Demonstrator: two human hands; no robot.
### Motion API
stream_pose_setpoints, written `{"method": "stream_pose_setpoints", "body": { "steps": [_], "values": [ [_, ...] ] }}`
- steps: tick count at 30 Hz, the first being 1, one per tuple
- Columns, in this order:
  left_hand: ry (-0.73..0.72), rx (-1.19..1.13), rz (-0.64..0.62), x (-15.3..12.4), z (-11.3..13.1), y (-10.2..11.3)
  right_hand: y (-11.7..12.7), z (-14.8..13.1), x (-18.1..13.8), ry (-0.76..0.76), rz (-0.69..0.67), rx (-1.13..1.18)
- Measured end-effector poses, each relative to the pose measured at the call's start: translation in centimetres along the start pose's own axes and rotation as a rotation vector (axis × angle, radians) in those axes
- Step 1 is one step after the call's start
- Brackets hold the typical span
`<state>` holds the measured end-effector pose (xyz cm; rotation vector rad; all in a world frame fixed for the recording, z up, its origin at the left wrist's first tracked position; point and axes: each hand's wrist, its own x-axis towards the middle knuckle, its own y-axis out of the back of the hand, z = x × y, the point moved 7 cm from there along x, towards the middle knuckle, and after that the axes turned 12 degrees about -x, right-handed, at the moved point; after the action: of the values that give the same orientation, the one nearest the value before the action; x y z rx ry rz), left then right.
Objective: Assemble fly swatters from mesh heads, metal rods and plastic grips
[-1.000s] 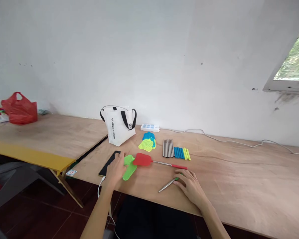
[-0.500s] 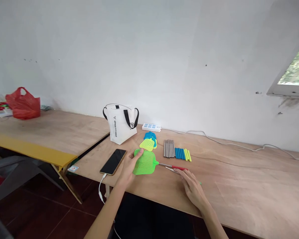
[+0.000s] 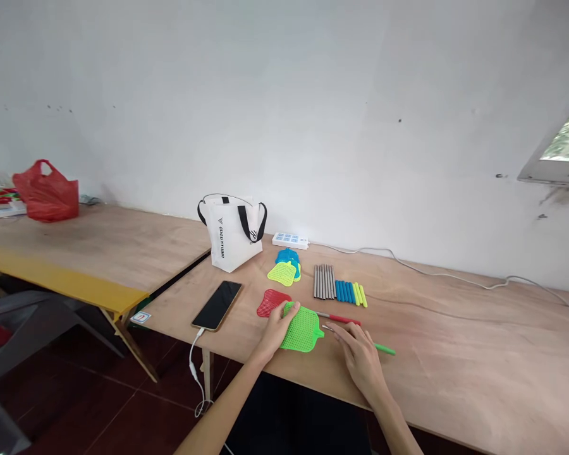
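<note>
My left hand (image 3: pixel 275 328) grips a green mesh fly swatter head (image 3: pixel 301 330) by its left edge, thumb on top. In my right hand (image 3: pixel 363 357) is a thin metal rod (image 3: pixel 329 328) whose green handle (image 3: pixel 385 349) sticks out past the fingers. The rod's tip is close to the neck of the green head; whether they touch I cannot tell. Just behind lies a red fly swatter, its head (image 3: pixel 269 302) left and its red handle (image 3: pixel 345 319) right, partly covered by the green head.
Farther back lie yellow (image 3: pixel 281 273) and blue (image 3: pixel 287 255) swatter heads, several metal rods (image 3: pixel 324 282), blue handles (image 3: pixel 344 291) and yellow handles (image 3: pixel 360 294). A phone (image 3: pixel 217 306) on a cable, a white bag (image 3: pixel 234 237) and a power strip (image 3: pixel 290 240) are also on the table.
My left hand has moved right with the green head, uncovering the red swatter head. My right hand has lifted the metal rod, and its green handle shows more.
</note>
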<state>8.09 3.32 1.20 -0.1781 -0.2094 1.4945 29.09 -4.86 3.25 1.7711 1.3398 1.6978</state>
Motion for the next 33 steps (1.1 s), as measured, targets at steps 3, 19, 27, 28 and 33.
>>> {"method": "stream_pose_setpoints", "body": {
  "steps": [3, 19, 27, 28, 33],
  "values": [
    [-0.001, -0.069, -0.003, 0.2, 0.0, 0.1, 0.5, 0.2, -0.1, -0.02, 0.061, -0.057],
    [-0.026, -0.095, -0.017, 0.0, 0.3, -0.1, 1.1, -1.1, 0.2, 0.053, 0.078, 0.0],
    [-0.153, 0.099, -0.001, -0.3, 1.1, -0.4, 1.1, -1.6, 0.1, 0.093, 0.068, -0.076],
    [-0.172, 0.127, 0.017, -0.3, 1.4, -0.4, 1.1, -1.6, 0.0, 0.096, 0.074, -0.093],
    [-0.213, 0.236, 0.047, -1.2, 2.8, -0.7, 1.4, -2.1, 0.0, 0.127, 0.092, -0.199]
  ]
}}
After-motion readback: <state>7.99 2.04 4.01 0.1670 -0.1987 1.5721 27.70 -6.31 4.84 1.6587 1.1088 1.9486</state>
